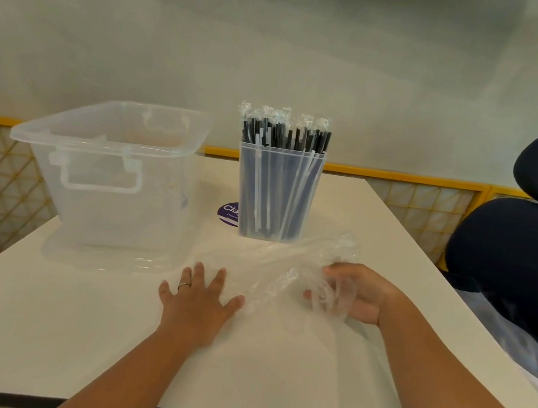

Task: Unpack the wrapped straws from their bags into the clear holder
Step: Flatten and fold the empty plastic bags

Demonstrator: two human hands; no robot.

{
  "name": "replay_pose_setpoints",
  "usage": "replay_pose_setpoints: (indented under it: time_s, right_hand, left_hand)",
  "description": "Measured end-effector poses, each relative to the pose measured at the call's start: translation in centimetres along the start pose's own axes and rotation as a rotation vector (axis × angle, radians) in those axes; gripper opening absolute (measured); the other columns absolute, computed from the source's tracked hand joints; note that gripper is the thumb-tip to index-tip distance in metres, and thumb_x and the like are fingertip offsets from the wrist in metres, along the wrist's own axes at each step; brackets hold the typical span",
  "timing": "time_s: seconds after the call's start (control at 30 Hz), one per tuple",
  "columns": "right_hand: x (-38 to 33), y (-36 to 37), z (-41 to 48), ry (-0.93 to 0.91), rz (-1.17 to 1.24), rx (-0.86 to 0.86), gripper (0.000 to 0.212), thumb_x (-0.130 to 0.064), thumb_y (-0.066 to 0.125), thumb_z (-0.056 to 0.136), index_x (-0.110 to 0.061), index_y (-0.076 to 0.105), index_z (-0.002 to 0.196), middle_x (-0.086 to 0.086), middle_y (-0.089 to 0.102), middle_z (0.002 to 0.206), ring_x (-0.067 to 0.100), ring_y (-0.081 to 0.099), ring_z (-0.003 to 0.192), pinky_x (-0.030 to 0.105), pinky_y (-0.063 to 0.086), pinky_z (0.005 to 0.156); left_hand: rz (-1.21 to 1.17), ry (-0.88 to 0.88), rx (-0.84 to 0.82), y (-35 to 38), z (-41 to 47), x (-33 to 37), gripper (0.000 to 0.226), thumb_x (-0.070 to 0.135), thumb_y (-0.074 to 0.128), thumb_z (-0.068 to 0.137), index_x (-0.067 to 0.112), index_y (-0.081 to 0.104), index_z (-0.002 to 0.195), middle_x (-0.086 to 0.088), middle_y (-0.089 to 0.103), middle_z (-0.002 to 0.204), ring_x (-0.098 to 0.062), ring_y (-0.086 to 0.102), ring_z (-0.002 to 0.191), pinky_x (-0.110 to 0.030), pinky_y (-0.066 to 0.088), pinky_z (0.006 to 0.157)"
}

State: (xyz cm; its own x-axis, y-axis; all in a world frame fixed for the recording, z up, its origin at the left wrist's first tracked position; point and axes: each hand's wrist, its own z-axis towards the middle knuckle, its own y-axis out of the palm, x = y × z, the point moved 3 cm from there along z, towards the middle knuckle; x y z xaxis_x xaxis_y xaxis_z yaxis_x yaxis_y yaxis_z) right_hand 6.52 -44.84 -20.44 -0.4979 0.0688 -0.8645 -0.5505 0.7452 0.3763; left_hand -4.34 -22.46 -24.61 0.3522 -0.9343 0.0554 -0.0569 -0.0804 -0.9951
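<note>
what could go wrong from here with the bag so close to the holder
1. The clear bag in the right hand lies just in front of the clear holder; lifting it could snag and tip the holder, whose wrapped straws stand well above its rim.
2. The bag is see-through on the pale table, so a straw left inside might go unnoticed.

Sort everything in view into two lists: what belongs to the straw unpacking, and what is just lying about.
Belongs to the job:
wrapped straws
clear holder they stand in
crumpled clear bag
right hand gripping it
left hand flat on the table

Lying about:
clear storage bin
purple sticker
dark chair
</note>
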Motion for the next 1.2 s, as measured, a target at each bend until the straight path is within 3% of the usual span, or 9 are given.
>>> replay_pose_setpoints:
  time_s: [0.1,0.23,0.33,0.5,0.63,0.7,0.83,1.03,1.2]
  right_hand:
    - [-1.0,-1.0,-0.9,-0.036,-0.031,0.127,0.028,0.006,0.047,0.087,-0.013,0.053,0.107,0.005,0.059,0.056,0.012,0.054,0.040,0.018,0.046,0.043]
    - [-1.9,-4.0,-2.2,0.002,-0.221,0.377,0.019,0.005,0.056,0.085,-0.010,0.063,0.095,0.001,0.060,0.070,0.005,0.042,0.042,0.014,0.035,0.039]
    - [-2.2,-5.1,-2.6,-0.003,-0.252,0.449,0.018,0.003,0.056,0.086,-0.011,0.057,0.075,-0.001,0.053,0.053,0.004,0.033,0.030,0.014,0.027,0.028]
    - [-1.1,-3.7,-2.1,-0.003,-0.185,0.102,0.034,-0.022,0.089,0.048,-0.013,0.062,0.067,0.009,0.057,0.078,0.023,0.056,0.070,0.034,0.047,0.069]
    - [-0.1,-1.7,-1.4,-0.115,0.025,-0.048,0.041,-0.010,0.092,0.034,-0.008,0.065,0.064,0.017,0.069,0.091,0.026,0.069,0.071,0.030,0.056,0.062]
    - [-0.4,-1.6,-1.3,-0.171,0.034,0.017,0.038,-0.006,0.092,0.033,-0.008,0.067,0.061,0.014,0.069,0.080,0.021,0.067,0.060,0.025,0.056,0.055]
    - [-1.6,-3.0,-1.8,-0.172,-0.072,0.282,0.022,0.009,0.056,0.081,-0.010,0.061,0.074,0.005,0.053,0.073,0.008,0.053,0.045,0.016,0.045,0.040]
    - [-3.3,-6.3,-3.6,-0.174,-0.198,0.587,0.024,0.011,0.053,0.084,-0.010,0.061,0.076,0.004,0.054,0.076,0.013,0.045,0.063,0.020,0.041,0.048]
    - [-4.7,-8.0,-5.3,-0.187,-0.389,0.933,0.025,0.012,0.047,0.086,0.000,0.065,0.098,0.008,0.046,0.068,0.015,0.026,0.052,0.025,0.028,0.045]
  left_hand:
    - [-0.051,-0.014,-0.019,0.1,0.1,0.0,0.066,0.061,0.020,0.092,0.035,-0.002,0.149,-0.007,-0.009,0.158,-0.025,-0.004,0.146,-0.056,0.002,0.113]
    - [-0.105,-0.032,-0.009,0.2,0.3,0.0,0.069,0.068,0.014,0.088,0.038,0.001,0.148,-0.003,-0.007,0.159,-0.023,-0.004,0.146,-0.055,-0.001,0.113]
    - [-0.106,-0.029,-0.008,0.3,0.3,0.0,0.069,0.068,0.015,0.088,0.038,0.002,0.148,-0.003,-0.007,0.159,-0.023,-0.005,0.146,-0.055,-0.001,0.113]
    - [-0.100,-0.035,-0.013,0.2,0.2,0.0,0.069,0.068,0.015,0.088,0.037,0.001,0.148,-0.004,-0.008,0.159,-0.023,-0.005,0.146,-0.055,-0.001,0.113]
    - [-0.093,-0.033,-0.011,0.1,0.0,0.0,0.070,0.069,0.014,0.088,0.036,0.001,0.149,-0.004,-0.007,0.159,-0.023,-0.005,0.146,-0.054,-0.001,0.114]
    - [-0.089,-0.031,-0.016,0.1,0.0,-0.1,0.070,0.069,0.014,0.088,0.036,0.001,0.149,-0.005,-0.007,0.159,-0.023,-0.005,0.146,-0.054,0.000,0.114]
    - [-0.099,-0.037,-0.012,0.1,0.0,-0.2,0.070,0.069,0.015,0.088,0.036,0.002,0.149,-0.005,-0.007,0.159,-0.022,-0.004,0.146,-0.053,-0.001,0.114]
    - [-0.097,-0.036,-0.017,0.2,0.1,-0.2,0.070,0.068,0.015,0.088,0.037,0.001,0.148,-0.004,-0.008,0.159,-0.022,-0.005,0.146,-0.053,-0.002,0.114]
    - [-0.097,-0.080,-0.020,0.1,0.0,-1.1,0.070,0.068,0.015,0.088,0.036,0.001,0.149,-0.005,-0.007,0.159,-0.023,-0.005,0.146,-0.054,0.000,0.114]
